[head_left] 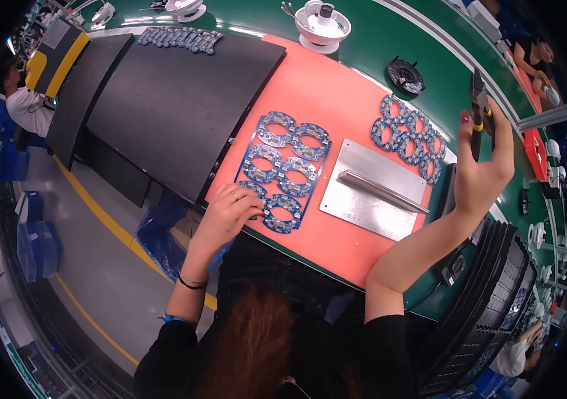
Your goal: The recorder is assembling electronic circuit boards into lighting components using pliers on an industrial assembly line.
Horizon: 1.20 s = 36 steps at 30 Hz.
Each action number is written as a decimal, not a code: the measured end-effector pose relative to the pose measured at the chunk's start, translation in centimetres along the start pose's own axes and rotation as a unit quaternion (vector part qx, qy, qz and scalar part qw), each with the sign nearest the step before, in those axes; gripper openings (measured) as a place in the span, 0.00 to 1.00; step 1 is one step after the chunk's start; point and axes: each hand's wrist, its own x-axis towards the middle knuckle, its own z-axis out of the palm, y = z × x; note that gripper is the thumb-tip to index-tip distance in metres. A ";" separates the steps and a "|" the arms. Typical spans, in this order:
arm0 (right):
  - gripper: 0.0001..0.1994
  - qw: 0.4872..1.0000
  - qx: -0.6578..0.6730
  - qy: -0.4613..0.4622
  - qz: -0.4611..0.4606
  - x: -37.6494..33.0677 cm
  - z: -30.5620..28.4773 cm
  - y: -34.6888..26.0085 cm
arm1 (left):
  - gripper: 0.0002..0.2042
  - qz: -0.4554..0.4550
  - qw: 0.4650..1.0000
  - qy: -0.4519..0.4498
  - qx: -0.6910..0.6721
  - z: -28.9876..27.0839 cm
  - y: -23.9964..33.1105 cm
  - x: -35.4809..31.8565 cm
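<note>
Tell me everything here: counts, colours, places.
Mat: one, salmon, on green table
Board panel: one, blue, on mat
Ring boards: several, blue, mat's right
Plate: one, silver, right of panel
Sheets: several, black, left
Board row: one, blue, on sheet
Round parts: several, white, black, far side
Trays: several, black, lower right
Device: one, yellow-black, upper left
Workers: several, mixed clothing, edges
Pliers: one, black-yellow, right hand
Left hand: one, bare, at panel
Right hand: one, bare, raised

Black sleeves (388, 342), dark wristband (192, 286), perhaps a ring (235, 197)
</note>
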 end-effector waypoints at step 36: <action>0.18 0.999 0.013 -0.012 0.044 -0.2 -0.5 0.7 | 0.05 -0.026 0.998 0.051 0.041 -1.2 -0.6 0.7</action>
